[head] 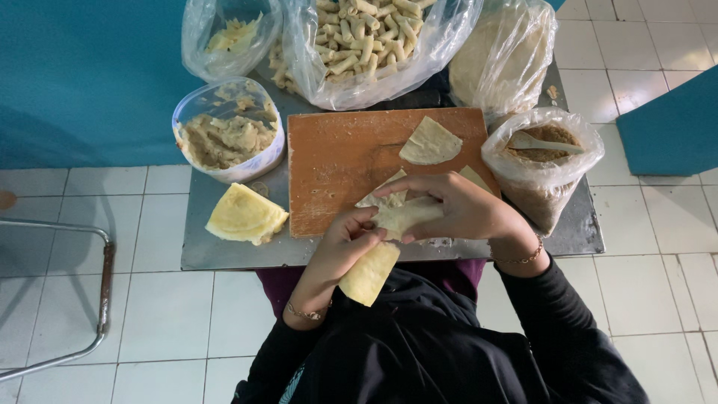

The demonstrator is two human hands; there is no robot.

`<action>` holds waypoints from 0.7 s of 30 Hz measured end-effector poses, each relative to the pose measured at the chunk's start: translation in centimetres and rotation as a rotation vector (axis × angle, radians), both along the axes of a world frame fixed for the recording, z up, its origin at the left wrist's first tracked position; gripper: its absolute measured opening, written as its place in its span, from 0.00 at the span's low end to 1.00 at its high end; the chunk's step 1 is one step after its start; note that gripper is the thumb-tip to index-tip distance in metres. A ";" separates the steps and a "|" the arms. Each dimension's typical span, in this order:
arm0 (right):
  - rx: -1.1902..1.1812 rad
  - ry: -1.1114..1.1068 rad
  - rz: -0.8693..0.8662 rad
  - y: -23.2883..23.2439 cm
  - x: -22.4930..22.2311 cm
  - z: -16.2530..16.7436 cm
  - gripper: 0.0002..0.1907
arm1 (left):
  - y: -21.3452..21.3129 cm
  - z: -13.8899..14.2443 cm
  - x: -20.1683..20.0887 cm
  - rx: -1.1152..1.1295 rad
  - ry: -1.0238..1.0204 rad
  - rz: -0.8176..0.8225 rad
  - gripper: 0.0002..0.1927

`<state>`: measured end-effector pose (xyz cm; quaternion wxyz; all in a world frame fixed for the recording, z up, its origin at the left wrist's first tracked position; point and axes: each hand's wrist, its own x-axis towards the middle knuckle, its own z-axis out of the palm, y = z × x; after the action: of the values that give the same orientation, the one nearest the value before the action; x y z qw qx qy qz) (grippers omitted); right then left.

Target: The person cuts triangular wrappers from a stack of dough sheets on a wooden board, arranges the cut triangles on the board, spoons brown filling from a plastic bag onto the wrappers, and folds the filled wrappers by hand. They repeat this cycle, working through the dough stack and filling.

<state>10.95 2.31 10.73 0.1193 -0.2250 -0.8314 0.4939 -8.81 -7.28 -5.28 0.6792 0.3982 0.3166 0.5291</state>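
Four clear plastic bags crowd the far edge of the metal surface [224,254]. At the back left, a small bag of pale scraps [228,37]. In the middle, a large bag of rolled pastry sticks [366,41]. To its right, a bag of flat round wrappers [501,60]. At the right edge, a bag of brown crumbs [538,168] with a light spoon [542,142] lying in it. No labels show on any of them. A round tub lined with plastic [228,135] holds beige mashed filling at the left, and a folded stack of yellow wrappers [245,215] lies in front of it.

A wooden board [336,168] sits in the centre with one triangular wrapper piece [430,142] on it.

Just past the near edge of the board, both hands work a pale wrapper [400,217]. Its long axis runs slantwise, from upper right by the board down to lower left toward the person's lap, where the loose yellow end hangs. The left hand [340,247] has its fingers closed around the middle of the wrapper from below. The right hand [464,209] lies over the upper end, fingers curled and pinching the folded edge.
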 end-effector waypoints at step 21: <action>0.090 -0.267 0.029 1.2 1.6 -1.6 0.21 | -0.5 3.6 -1.3 0.183 0.315 0.083 0.04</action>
<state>12.53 3.55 9.13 0.0105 -0.2713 -0.8644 0.4232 -10.16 -7.75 -1.69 0.5597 0.5229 0.3858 0.5143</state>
